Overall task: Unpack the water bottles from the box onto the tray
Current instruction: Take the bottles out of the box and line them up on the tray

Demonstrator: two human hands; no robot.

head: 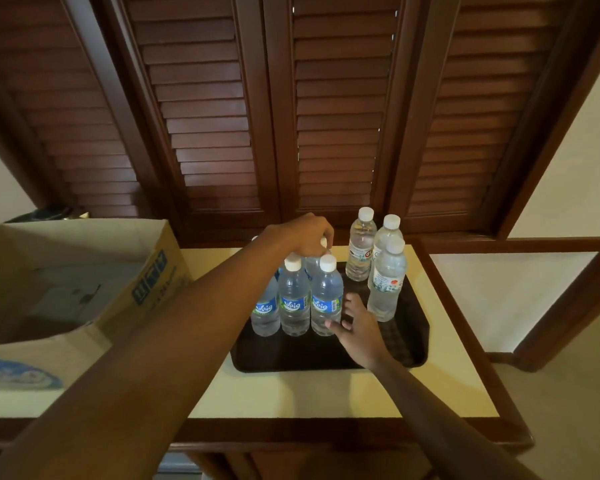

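Observation:
A dark brown tray [326, 355] lies on the cream table top. Several clear water bottles with white caps stand on it: blue-labelled ones [294, 299] at the left and taller white-labelled ones [387, 282] at the right. My left hand [309, 237] reaches over the blue-labelled group and grips the cap of a bottle [313, 263] in the back row, mostly hidden by the front ones. My right hand [355, 323] has its fingers spread and touches the side of the rightmost front blue-labelled bottle [326, 296]. The cardboard box [146, 282] stands open at the left.
Dark wooden louvred shutters [291, 116] rise right behind the table. The table [309, 393] has a dark wooden rim. The near half of the tray is bare. A cream wall [499, 289] and wooden frame lie to the right.

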